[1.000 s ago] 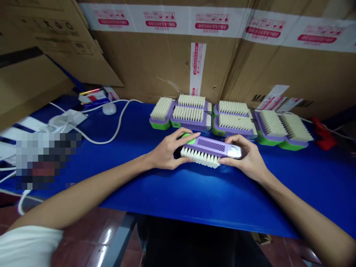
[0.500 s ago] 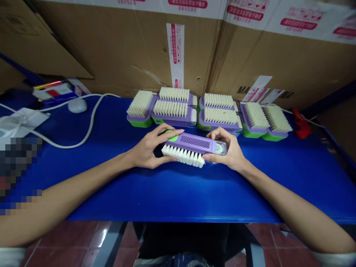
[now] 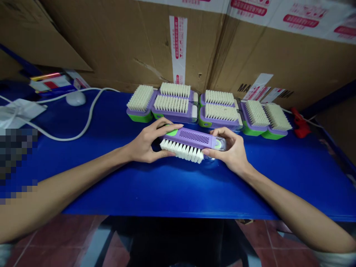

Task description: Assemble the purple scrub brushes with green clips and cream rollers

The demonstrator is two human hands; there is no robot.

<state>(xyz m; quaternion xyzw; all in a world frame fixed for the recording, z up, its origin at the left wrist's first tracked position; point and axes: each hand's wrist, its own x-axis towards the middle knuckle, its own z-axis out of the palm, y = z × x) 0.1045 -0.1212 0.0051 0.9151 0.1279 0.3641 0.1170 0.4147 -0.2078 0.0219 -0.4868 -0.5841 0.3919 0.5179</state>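
While your left hand, half closed, holds one end of the purple brush, your right hand curls around the other, over the counter near the upturned brushes.

We hold a purple brush crosswise, its bristles toward us, our left fingers on its green-marked end, our right fingers at its clear end. Beyond, other brushes lie bristles-up on the blue surface before cardboard.
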